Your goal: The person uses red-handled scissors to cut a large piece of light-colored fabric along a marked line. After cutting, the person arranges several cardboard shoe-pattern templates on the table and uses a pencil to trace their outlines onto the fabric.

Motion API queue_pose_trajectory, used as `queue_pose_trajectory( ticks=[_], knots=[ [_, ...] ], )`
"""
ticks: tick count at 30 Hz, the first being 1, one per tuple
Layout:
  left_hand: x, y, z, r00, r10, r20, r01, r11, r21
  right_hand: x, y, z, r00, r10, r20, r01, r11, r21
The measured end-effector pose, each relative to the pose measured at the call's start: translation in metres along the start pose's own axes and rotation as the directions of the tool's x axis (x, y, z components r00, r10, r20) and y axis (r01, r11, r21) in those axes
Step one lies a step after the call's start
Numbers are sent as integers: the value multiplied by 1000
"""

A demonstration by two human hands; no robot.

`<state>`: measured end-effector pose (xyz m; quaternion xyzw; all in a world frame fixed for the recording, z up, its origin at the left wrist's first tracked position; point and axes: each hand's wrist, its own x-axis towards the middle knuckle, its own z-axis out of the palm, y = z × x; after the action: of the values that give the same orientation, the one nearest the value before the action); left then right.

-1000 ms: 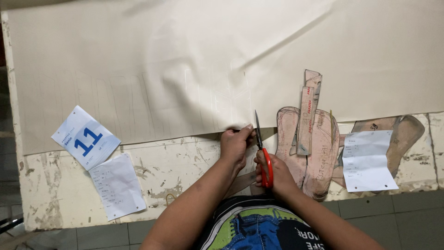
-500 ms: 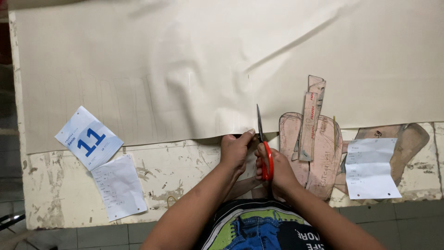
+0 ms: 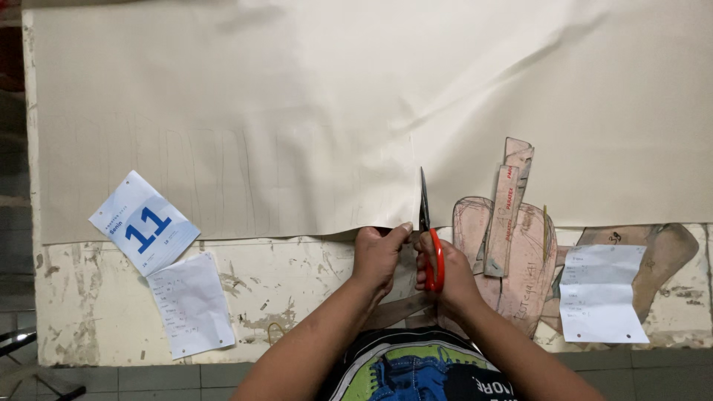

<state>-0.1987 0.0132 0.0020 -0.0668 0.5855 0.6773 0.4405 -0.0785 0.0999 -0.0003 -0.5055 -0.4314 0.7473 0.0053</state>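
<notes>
The right hand has its fingers clamped through the red handles of a pair of scissors, whose dark blades point straight away from the person into the near edge of a large cream sheet. Just left of those fingers, the left hand pinches the sheet's near edge, fingers together on it. A short slit runs up the sheet just above the blade tip. The sheet is smooth and pale, with faint pencilled outlines across its left part and a long diagonal crease to the right. It covers most of the worktop, leaving a worn, chipped white strip near the person. Right of the fingers lie brown sole-shaped cardboard patterns and a white note. Well left lie a calendar leaf and another white paper, with bare worktop between.
</notes>
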Motion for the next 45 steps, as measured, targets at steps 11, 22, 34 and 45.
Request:
queue_pose_trajectory(
  ticks=[11, 22, 34, 45],
  knots=[
    [-10, 18, 0, 985, 111, 129, -99, 991, -94, 23, -20, 3, 999, -32, 10, 32, 998, 55],
    [-13, 26, -2, 987, 89, 133, -68, 985, -159, 38, -53, 13, 998, -51, 29, 49, 996, 77],
    [-16, 30, -8, 991, 46, 125, -29, 991, -134, 55, -76, 19, 994, -107, 11, 106, 994, 27],
    [-11, 20, -13, 992, 42, 122, -32, 996, -78, 65, -75, 19, 992, -122, -27, 122, 993, 0]
  ],
)
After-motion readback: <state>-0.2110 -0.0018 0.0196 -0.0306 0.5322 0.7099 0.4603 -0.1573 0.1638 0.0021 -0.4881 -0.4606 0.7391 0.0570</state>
